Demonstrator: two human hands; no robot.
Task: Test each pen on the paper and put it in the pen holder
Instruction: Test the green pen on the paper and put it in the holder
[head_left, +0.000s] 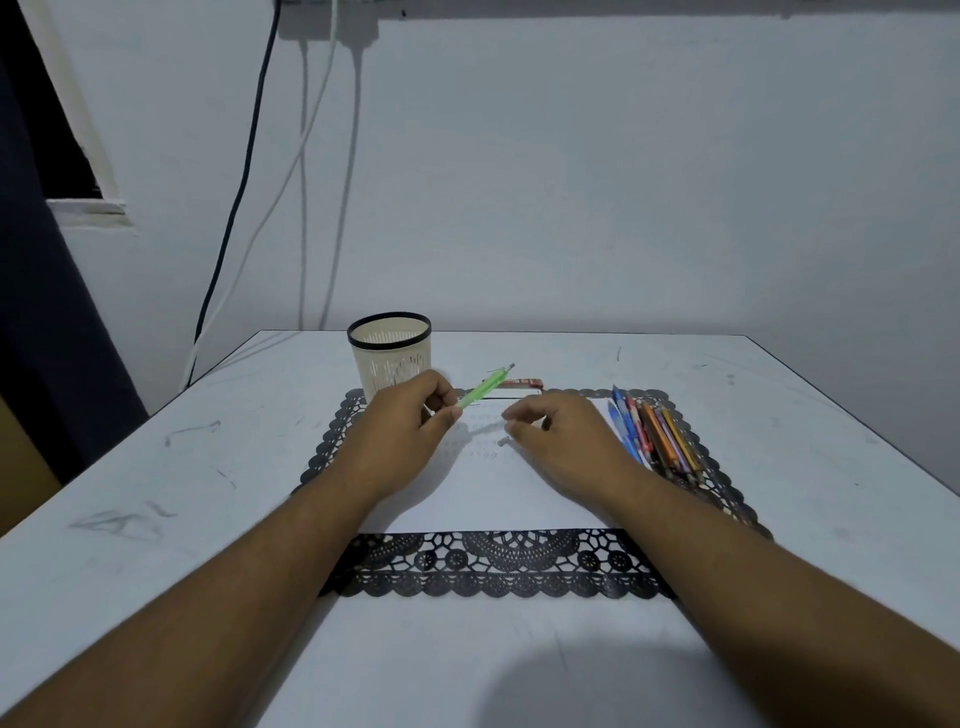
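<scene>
My left hand (410, 421) pinches a green pen (485, 387) by its lower end, and the pen points up and to the right above the white paper (493, 493). To its right my right hand (561, 436) hovers over the paper with fingers loosely curled and nothing visible between them. A small grey cap-like piece (502, 442) lies on the paper just below its fingertips. The cream pen holder (389, 353) with a black rim stands upright behind my left hand. Several coloured pens (654, 431) lie in a bundle on the right.
A black lace mat (493, 566) lies under the paper on the white table (156, 467). A small red box (519, 384) lies behind the paper. Cables hang down the wall at the back left.
</scene>
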